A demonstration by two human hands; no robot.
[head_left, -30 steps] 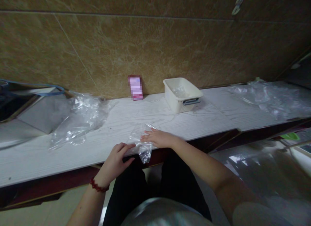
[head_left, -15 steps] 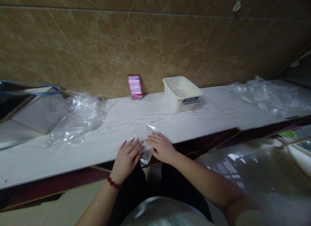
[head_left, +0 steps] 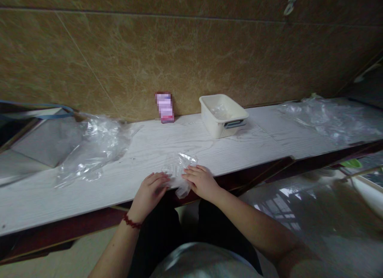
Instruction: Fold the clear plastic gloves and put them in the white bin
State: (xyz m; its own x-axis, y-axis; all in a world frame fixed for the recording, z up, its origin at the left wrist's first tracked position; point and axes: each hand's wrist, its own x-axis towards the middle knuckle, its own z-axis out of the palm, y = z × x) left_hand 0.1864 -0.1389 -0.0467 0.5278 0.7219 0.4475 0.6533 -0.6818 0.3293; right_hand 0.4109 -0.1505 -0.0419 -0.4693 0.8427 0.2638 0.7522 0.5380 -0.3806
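A small clear plastic bag [head_left: 177, 170], crinkled and shiny, lies at the front edge of the white wood-grain counter [head_left: 143, 150]. Its lower end hangs over that edge. On its left side rest the fingertips of my left hand [head_left: 149, 192], the fingers stretched out close together; a dark red bead bracelet circles that wrist. My right hand [head_left: 202, 182] lies across the bag's right side, fingers extended and fairly flat. Whether either thumb pinches the film underneath is hidden.
A cream plastic bin [head_left: 220, 128] with a grey handle holds some clear plastic. Beside it a phone [head_left: 165, 107], its screen blurred, leans on the brown tiled wall. Clear plastic sheeting heaps at left [head_left: 98, 138] and at right [head_left: 332, 114]. A white box [head_left: 44, 138] stands far left.
My left hand has shifted slightly left and its fingers have drawn closer together. The bag's lower end has become more crumpled, and my right hand has barely moved.
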